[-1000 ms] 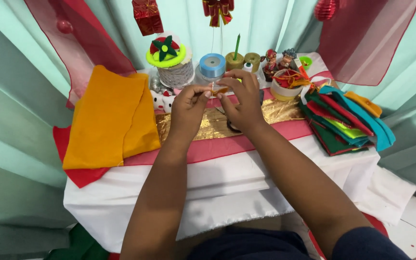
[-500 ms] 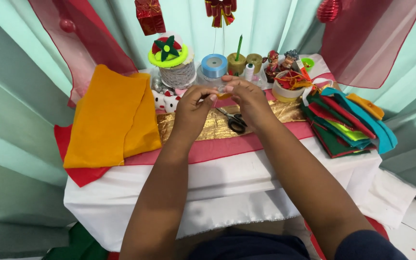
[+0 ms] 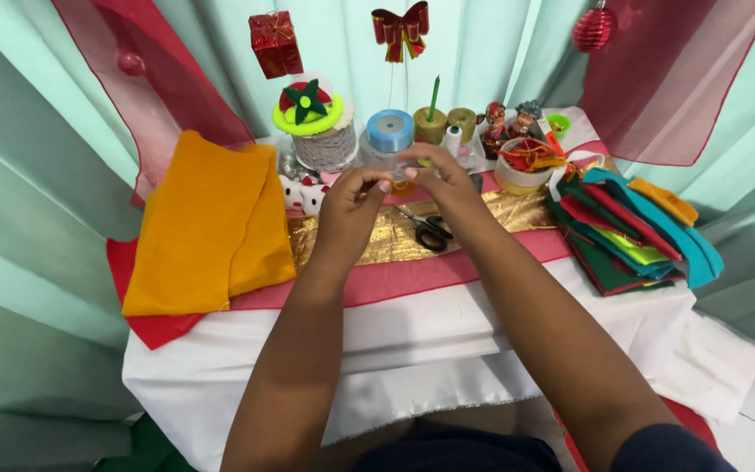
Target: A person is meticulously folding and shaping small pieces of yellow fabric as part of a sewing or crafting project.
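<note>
Pinching something too small to identify between left hand (image 3: pixel 353 194) and right hand (image 3: pixel 437 173), above gold fabric strip (image 3: pixel 377 238); black-handled scissors (image 3: pixel 428 229) just near. Probably fine threading; calls for steady fingertips.

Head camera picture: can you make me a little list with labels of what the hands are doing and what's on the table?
left hand: raised over the gold cloth, fingertips pinched; anything held is too small to tell
right hand: raised, fingertips meeting the left hand's
scissors: lying on the gold cloth, under the hands
left side: folded orange felt
right side: stack of coloured felt
back: blue ribbon roll
</note>
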